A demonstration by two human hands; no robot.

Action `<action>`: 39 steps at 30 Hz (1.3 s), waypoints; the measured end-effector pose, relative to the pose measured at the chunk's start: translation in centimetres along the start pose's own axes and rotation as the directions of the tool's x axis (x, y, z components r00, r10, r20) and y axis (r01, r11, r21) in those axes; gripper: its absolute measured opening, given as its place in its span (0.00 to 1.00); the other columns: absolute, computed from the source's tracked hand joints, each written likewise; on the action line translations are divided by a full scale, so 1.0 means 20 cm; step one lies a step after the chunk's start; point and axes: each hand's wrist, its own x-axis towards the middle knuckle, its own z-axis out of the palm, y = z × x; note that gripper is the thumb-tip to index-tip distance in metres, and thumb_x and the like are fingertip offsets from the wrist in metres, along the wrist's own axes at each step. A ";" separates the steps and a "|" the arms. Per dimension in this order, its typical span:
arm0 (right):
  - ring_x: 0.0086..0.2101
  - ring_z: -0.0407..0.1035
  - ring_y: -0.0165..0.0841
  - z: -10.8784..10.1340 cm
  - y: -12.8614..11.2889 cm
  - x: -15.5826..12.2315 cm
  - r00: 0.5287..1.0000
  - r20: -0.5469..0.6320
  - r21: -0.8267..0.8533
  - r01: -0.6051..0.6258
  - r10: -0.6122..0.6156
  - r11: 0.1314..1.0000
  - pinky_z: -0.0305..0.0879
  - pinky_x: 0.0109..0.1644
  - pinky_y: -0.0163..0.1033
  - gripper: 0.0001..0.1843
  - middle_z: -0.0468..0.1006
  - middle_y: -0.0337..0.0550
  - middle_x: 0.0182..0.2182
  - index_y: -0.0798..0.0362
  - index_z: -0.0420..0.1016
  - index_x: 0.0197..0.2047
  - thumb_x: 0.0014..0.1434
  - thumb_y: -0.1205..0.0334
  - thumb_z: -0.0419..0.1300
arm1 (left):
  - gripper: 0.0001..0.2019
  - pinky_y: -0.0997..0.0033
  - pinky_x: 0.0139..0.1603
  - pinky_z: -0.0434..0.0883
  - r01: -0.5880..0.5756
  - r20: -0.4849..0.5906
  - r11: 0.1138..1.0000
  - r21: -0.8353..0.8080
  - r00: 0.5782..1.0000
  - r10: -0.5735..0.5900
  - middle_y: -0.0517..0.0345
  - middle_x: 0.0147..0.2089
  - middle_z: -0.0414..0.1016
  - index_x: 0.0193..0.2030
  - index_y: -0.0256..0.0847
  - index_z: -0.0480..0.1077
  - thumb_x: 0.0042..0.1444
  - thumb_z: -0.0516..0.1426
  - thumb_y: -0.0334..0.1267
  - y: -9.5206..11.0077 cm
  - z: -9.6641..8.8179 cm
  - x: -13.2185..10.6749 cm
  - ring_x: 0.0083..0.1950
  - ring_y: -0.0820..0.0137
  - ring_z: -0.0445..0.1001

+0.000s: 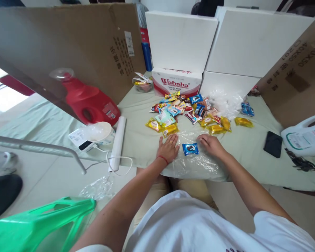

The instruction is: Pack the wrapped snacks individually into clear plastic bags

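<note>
L hand (168, 147) lies flat, R hand (210, 143) pinches clear plastic (191, 168), prob. to hold it taut. Blue pkt (190, 149) sits atop, btwn.

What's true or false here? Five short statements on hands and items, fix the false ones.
1. A blue packet lies between the left hand and right hand. True.
2. The right hand holds that blue packet. False: it appears to pinch clear plastic.
3. A red cord circles the left wrist. True.
4. The white roll lies beside the right hand. False: it lies left of the left hand.
5. The Wahaha box stands behind the candy pile. True.
</note>
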 end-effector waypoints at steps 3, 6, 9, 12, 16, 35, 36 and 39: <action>0.50 0.72 0.43 0.02 -0.02 0.00 0.988 0.080 0.028 0.130 -0.131 0.991 0.68 0.58 0.48 0.20 0.80 0.52 0.50 0.52 0.78 0.58 0.68 0.52 0.61 | 0.33 0.31 0.78 0.41 -0.016 0.031 1.000 0.016 0.999 0.015 0.51 0.81 0.51 0.80 0.48 0.50 0.73 0.41 0.54 -0.01 -0.01 0.01 0.81 0.53 0.51; 0.54 0.70 0.46 0.07 0.00 -0.01 0.971 0.181 -0.008 0.162 -0.158 0.987 0.65 0.62 0.52 0.25 0.78 0.54 0.55 0.52 0.76 0.61 0.62 0.58 0.66 | 0.35 0.29 0.78 0.40 -0.049 0.085 0.999 0.025 0.995 0.046 0.49 0.82 0.49 0.81 0.46 0.48 0.72 0.40 0.58 -0.04 -0.03 0.02 0.81 0.51 0.50; 0.54 0.71 0.44 0.09 0.07 -0.03 0.982 0.161 0.047 0.090 -0.097 0.995 0.66 0.62 0.50 0.20 0.79 0.54 0.54 0.52 0.77 0.59 0.66 0.61 0.60 | 0.39 0.28 0.78 0.36 -0.068 0.169 0.997 0.022 0.984 0.063 0.48 0.83 0.45 0.82 0.47 0.45 0.70 0.43 0.63 -0.08 -0.05 0.04 0.82 0.50 0.49; 0.47 0.75 0.41 0.05 0.16 -0.03 0.994 0.106 0.116 -0.040 0.028 0.992 0.68 0.56 0.45 0.17 0.82 0.51 0.49 0.52 0.79 0.56 0.69 0.59 0.54 | 0.51 0.27 0.77 0.32 -0.073 0.276 0.997 0.026 0.959 0.063 0.45 0.83 0.39 0.82 0.46 0.41 0.61 0.50 0.72 -0.10 -0.07 0.06 0.82 0.45 0.45; 0.43 0.74 0.41 -0.02 0.23 -0.03 0.982 -0.017 0.282 -0.176 0.188 0.943 0.69 0.51 0.44 0.19 0.82 0.48 0.41 0.53 0.81 0.50 0.70 0.52 0.53 | 0.64 0.25 0.75 0.29 -0.074 0.395 0.996 0.050 0.917 0.049 0.41 0.84 0.31 0.82 0.42 0.36 0.50 0.56 0.77 -0.11 -0.11 0.08 0.83 0.41 0.38; 0.54 0.65 0.52 0.02 -0.03 0.06 0.972 0.234 -0.169 0.054 -0.013 0.984 0.65 0.56 0.53 0.26 0.78 0.56 0.51 0.50 0.78 0.59 0.60 0.52 0.71 | 0.72 0.26 0.75 0.26 -0.086 0.496 0.996 0.029 0.866 0.060 0.36 0.83 0.26 0.82 0.42 0.30 0.42 0.64 0.74 -0.11 -0.16 0.10 0.83 0.41 0.33; 0.54 0.65 0.53 0.02 -0.04 0.04 0.967 0.255 -0.202 0.050 0.003 0.978 0.64 0.55 0.54 0.25 0.78 0.56 0.51 0.50 0.78 0.59 0.60 0.56 0.71 | 0.72 0.26 0.74 0.25 -0.086 0.500 0.996 0.028 0.864 0.061 0.36 0.83 0.26 0.82 0.42 0.30 0.42 0.64 0.74 -0.11 -0.17 0.10 0.83 0.40 0.33; 0.53 0.64 0.51 0.01 -0.04 0.00 0.970 0.242 -0.222 0.025 0.030 0.975 0.63 0.56 0.54 0.24 0.78 0.55 0.51 0.51 0.77 0.61 0.61 0.65 0.66 | 0.72 0.25 0.74 0.25 -0.101 0.494 0.995 0.010 0.866 0.083 0.36 0.83 0.25 0.82 0.41 0.30 0.42 0.64 0.74 -0.12 -0.16 0.10 0.83 0.40 0.33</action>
